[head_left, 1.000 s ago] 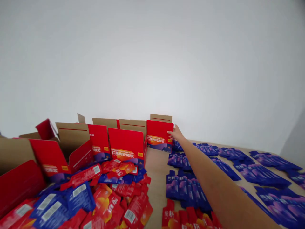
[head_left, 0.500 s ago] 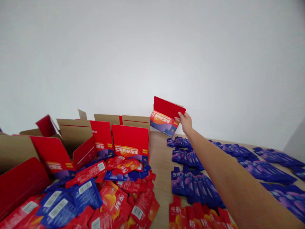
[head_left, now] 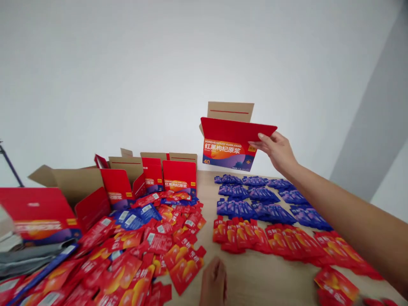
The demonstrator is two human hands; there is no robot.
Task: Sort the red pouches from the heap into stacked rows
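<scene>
My right hand (head_left: 276, 148) pinches the front flap of an open red carton (head_left: 228, 154) by its right corner. The carton hangs in the air above the table's far edge, its brown back flap standing up. Low in the middle of the view, my left hand (head_left: 214, 280) is over the table with its fingers curled together; nothing shows in it. It is just right of a heap of red pouches (head_left: 183, 265). Rows of blue pouches (head_left: 237, 208) and red pouches (head_left: 239, 233) lie fanned out on the right, below the carton.
Several open red cartons (head_left: 180, 172) stand along the back left, the nearest one (head_left: 43, 214) at far left. Some blue pouches (head_left: 135, 219) lie in the heap. A grey cloth (head_left: 35, 259) is at lower left. A loose red pouch stack (head_left: 336, 284) lies at lower right. A wall stands behind.
My right hand has brought the carton nearer and turned it more level. My left hand has come into view at the bottom. The view has shifted, showing more of the near table.
</scene>
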